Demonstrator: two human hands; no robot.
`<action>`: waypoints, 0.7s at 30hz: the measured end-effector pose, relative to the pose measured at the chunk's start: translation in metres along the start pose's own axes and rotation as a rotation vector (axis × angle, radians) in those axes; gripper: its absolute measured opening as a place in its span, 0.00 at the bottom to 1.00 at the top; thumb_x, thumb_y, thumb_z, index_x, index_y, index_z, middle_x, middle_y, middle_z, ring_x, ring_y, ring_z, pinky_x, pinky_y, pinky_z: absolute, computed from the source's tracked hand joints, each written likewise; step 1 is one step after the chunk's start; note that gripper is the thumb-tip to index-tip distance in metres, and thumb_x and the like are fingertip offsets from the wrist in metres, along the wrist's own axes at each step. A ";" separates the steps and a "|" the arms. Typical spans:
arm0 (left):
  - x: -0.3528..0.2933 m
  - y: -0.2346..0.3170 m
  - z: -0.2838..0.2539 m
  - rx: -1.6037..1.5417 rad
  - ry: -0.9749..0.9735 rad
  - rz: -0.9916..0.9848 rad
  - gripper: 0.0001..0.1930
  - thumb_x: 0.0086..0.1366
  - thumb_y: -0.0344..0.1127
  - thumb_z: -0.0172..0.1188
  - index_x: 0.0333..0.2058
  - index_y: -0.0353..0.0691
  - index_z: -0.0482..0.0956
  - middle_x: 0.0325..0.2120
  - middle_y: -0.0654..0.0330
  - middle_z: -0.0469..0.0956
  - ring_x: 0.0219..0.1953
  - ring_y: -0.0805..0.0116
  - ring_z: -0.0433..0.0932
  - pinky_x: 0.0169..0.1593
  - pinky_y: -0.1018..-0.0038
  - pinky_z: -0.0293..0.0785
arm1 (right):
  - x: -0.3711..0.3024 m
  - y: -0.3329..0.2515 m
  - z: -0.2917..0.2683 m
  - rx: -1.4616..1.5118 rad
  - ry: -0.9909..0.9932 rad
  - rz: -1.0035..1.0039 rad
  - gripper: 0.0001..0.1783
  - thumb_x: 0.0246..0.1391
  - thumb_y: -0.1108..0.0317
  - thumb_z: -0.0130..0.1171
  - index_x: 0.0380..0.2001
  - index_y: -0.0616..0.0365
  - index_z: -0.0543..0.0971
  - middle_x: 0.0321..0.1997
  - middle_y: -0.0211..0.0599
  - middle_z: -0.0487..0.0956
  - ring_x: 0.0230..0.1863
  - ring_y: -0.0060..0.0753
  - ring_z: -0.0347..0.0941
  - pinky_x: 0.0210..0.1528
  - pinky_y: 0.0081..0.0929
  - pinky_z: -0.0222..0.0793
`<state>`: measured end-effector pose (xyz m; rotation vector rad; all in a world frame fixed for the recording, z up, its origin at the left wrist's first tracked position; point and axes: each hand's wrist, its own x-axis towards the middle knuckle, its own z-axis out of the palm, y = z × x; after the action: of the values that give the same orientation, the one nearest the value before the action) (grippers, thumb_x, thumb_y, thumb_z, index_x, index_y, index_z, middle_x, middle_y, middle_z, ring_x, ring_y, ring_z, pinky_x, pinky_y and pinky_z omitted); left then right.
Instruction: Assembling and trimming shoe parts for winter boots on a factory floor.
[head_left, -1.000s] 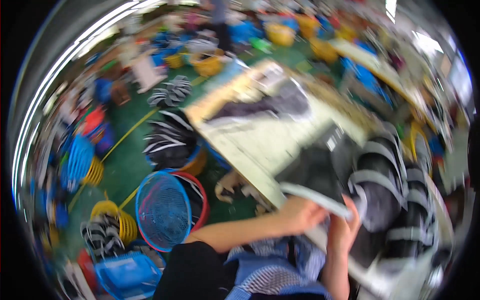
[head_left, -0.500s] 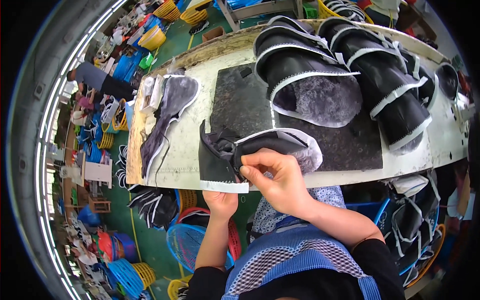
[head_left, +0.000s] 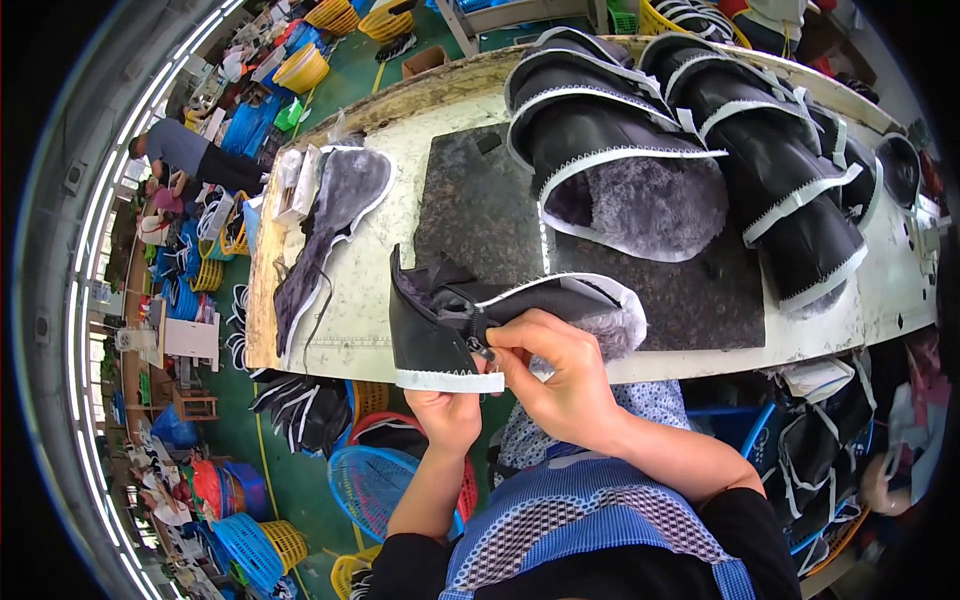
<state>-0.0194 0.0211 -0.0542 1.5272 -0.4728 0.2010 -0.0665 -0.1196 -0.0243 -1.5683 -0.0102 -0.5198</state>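
Note:
A black boot upper (head_left: 430, 330) with grey fur lining and a white stitched edge is held up at the near edge of the table. My left hand (head_left: 447, 418) grips it from below, its fingers mostly hidden behind the white edge. With thumb and forefinger pinched together, my right hand (head_left: 555, 375) holds the dark inner edge of the upper, where a zipper seems to run. The fur-lined far part of the upper rests toward the dark slab (head_left: 660, 300). Just beyond stands a row of nested black boot uppers (head_left: 620, 135), grey fur showing in the front one.
A second row of uppers (head_left: 790, 180) lies to the right. A flat fur piece (head_left: 350, 185) lies at the left, beside a small white box (head_left: 297, 190). Baskets, including a blue one (head_left: 370, 485), stand below the table. Another person (head_left: 185, 150) bends over work at far left.
The held upper has come slightly nearer to me and tilted. My right hand has shifted slightly down and right, still pinching its inner edge.

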 end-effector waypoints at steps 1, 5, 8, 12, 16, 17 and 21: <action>-0.001 0.001 0.000 -0.035 -0.059 -0.056 0.03 0.60 0.22 0.56 0.28 0.33 0.75 0.24 0.61 0.76 0.23 0.77 0.74 0.26 0.80 0.72 | 0.000 0.001 -0.001 0.018 -0.007 0.038 0.09 0.50 0.80 0.58 0.37 0.69 0.78 0.32 0.44 0.77 0.31 0.34 0.79 0.32 0.27 0.73; 0.005 0.013 0.007 -0.003 -0.129 -0.208 0.03 0.62 0.22 0.54 0.29 0.32 0.75 0.24 0.60 0.76 0.20 0.76 0.74 0.23 0.80 0.72 | 0.001 0.003 -0.007 0.022 -0.016 0.085 0.11 0.51 0.80 0.58 0.40 0.68 0.77 0.31 0.42 0.77 0.29 0.28 0.78 0.30 0.25 0.73; 0.009 0.021 0.008 -0.102 -0.172 -0.239 0.04 0.64 0.23 0.52 0.31 0.32 0.75 0.22 0.61 0.75 0.19 0.77 0.73 0.22 0.81 0.69 | 0.008 -0.014 -0.020 -0.276 -0.039 -0.138 0.15 0.45 0.77 0.64 0.40 0.64 0.78 0.31 0.38 0.76 0.27 0.31 0.77 0.27 0.25 0.72; 0.021 0.036 0.001 -0.095 -0.358 -0.338 0.06 0.66 0.27 0.50 0.33 0.32 0.75 0.20 0.61 0.74 0.17 0.78 0.71 0.20 0.82 0.66 | 0.024 -0.020 -0.031 -0.537 -0.070 -0.392 0.15 0.38 0.73 0.67 0.34 0.60 0.80 0.31 0.32 0.77 0.24 0.30 0.76 0.23 0.25 0.71; 0.029 0.048 -0.005 -0.044 -0.474 -0.450 0.08 0.68 0.31 0.51 0.36 0.33 0.76 0.18 0.64 0.73 0.15 0.79 0.69 0.20 0.82 0.65 | 0.034 -0.033 -0.033 -0.681 -0.133 -0.516 0.08 0.39 0.74 0.66 0.27 0.59 0.80 0.30 0.29 0.77 0.22 0.29 0.76 0.21 0.23 0.69; 0.033 0.049 -0.001 -0.021 -0.539 -0.484 0.09 0.69 0.32 0.51 0.37 0.34 0.77 0.17 0.64 0.73 0.15 0.79 0.69 0.20 0.82 0.65 | 0.036 -0.036 -0.038 -0.732 -0.146 -0.527 0.07 0.39 0.75 0.65 0.27 0.58 0.80 0.29 0.29 0.77 0.23 0.29 0.76 0.21 0.23 0.69; 0.051 0.065 0.000 -0.046 -0.662 -0.479 0.11 0.69 0.35 0.50 0.41 0.35 0.78 0.15 0.68 0.71 0.14 0.83 0.66 0.18 0.83 0.60 | 0.047 -0.053 -0.047 -0.582 -0.249 -0.412 0.05 0.41 0.76 0.62 0.25 0.58 0.77 0.26 0.34 0.75 0.21 0.38 0.74 0.20 0.29 0.67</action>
<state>-0.0008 0.0156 0.0264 1.5969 -0.6013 -0.7029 -0.0563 -0.1739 0.0401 -2.2135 -0.4106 -0.6821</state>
